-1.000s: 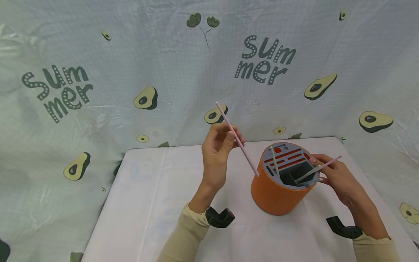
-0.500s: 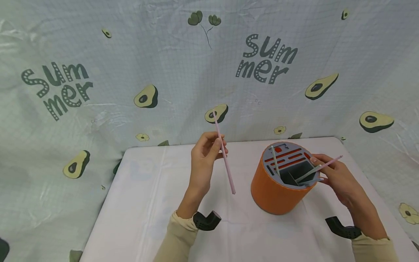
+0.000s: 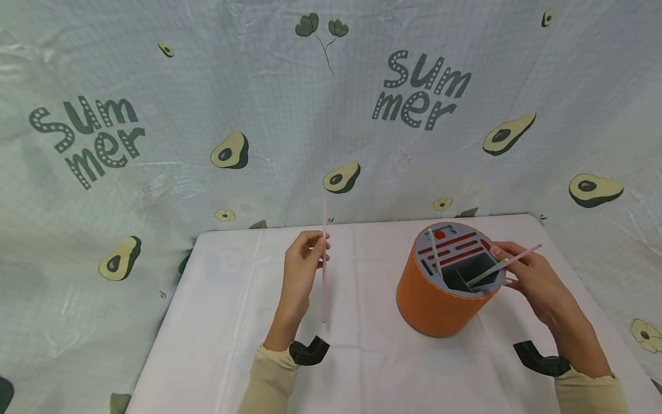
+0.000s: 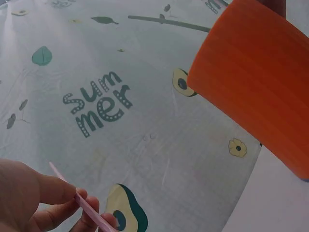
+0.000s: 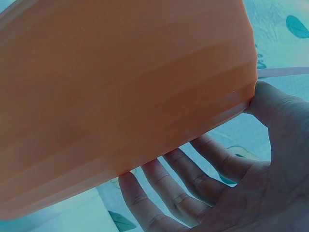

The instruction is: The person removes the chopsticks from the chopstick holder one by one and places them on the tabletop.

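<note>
My left hand (image 3: pixel 300 267) pinches a thin pink stick (image 3: pixel 324 293) between thumb and fingers, near upright, left of the organizer. The left wrist view shows the stick (image 4: pixel 91 211) crossing the fingertips. An orange cylindrical desk organizer (image 3: pixel 434 313) with a grey slotted top (image 3: pixel 452 238) stands tilted on the table. At its right side, my right hand (image 3: pixel 538 282) grips it, thumb at the rim; in the right wrist view the fingers (image 5: pixel 181 176) lie along the orange wall. Pale green sticks (image 3: pixel 434 253) and another pink stick (image 3: pixel 524 253) protrude from the top.
A white-covered table (image 3: pixel 233 322) lies under both hands. Behind it hangs a pale curtain (image 3: pixel 279 115) printed with avocados and lettering, close to the table's far edge. Black wrist cameras (image 3: pixel 309 351) sit on both wrists.
My left hand has moved left and down, away from the organizer, turning the pink stick from slanted to near upright. My right hand and the organizer stay in place.
</note>
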Motion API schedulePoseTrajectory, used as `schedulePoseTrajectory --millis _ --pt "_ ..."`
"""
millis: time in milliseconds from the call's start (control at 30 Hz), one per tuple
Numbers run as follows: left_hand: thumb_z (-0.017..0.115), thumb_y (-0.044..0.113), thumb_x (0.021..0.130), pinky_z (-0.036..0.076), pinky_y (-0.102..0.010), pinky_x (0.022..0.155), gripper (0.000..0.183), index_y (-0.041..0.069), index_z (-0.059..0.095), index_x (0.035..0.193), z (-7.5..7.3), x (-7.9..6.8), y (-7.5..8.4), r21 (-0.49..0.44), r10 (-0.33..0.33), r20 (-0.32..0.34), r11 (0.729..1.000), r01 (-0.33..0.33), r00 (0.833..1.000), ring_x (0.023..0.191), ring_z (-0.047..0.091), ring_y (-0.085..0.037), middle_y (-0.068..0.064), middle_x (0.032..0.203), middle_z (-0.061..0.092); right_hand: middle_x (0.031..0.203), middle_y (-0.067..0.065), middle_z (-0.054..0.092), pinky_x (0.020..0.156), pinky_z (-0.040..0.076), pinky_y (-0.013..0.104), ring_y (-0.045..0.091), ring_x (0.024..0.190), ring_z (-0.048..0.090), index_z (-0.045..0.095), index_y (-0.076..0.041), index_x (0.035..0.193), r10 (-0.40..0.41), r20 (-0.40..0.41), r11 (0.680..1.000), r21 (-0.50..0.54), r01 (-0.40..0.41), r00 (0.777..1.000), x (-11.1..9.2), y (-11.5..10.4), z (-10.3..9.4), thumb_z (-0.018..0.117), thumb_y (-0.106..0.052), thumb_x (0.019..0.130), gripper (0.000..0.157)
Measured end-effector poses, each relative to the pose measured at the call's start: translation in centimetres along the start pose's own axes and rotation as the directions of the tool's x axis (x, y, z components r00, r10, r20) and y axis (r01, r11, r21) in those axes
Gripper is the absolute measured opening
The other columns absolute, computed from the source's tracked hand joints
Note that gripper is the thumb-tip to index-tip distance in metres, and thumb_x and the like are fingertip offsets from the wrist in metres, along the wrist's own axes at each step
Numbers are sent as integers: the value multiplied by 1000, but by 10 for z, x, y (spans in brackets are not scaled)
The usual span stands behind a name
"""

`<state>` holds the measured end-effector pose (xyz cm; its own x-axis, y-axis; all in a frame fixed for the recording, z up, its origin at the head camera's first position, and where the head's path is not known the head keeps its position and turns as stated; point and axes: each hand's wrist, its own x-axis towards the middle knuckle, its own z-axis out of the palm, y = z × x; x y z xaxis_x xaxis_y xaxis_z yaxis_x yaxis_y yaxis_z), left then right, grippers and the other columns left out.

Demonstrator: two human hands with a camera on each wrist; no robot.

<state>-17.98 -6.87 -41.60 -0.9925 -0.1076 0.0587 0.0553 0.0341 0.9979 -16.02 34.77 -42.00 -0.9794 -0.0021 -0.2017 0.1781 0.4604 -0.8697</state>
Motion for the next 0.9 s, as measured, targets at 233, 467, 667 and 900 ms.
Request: schedulePoseTrajectory --millis 233,467,667,900 --pt "60 18 106 53 -29 76 23 4 69 122 -14 7 -27 35 -139 -38 989 140 990 82 63 -19 -2 97 68 108 -34 58 81 52 15 -2 106 53 45 -9 151 -3 -9 1000 12 3 1000 0 2 1 49 -50 109 59" --pt "60 15 105 52 -30 74 24 2 69 123 -29 11 -51 40 -236 -60 970 238 970 79 64 -15 2 93 69 108 -34 57 80 52 14 -3 106 53 45 -9 151 -7 -19 1000 19 7 1000 -1 3 2 49 -50 108 59" --pt "60 12 104 53 -31 78 28 2 69 129 -43 10 -65 69 -288 -61 954 292 956 86 66 -18 -6 104 73 109 -33 57 80 52 13 -2 107 52 44 -9 152 0 -18 1000 21 1 1000 -1 3 2 48 -50 108 60" --pt "60 5 102 54 -28 75 32 1 68 133 -62 9 -80 113 -343 -48 931 346 938 88 67 -19 -16 116 74 109 -32 56 81 51 14 0 107 52 43 -8 152 7 -20 1000 13 -7 1000 -1 2 3 48 -52 108 63"
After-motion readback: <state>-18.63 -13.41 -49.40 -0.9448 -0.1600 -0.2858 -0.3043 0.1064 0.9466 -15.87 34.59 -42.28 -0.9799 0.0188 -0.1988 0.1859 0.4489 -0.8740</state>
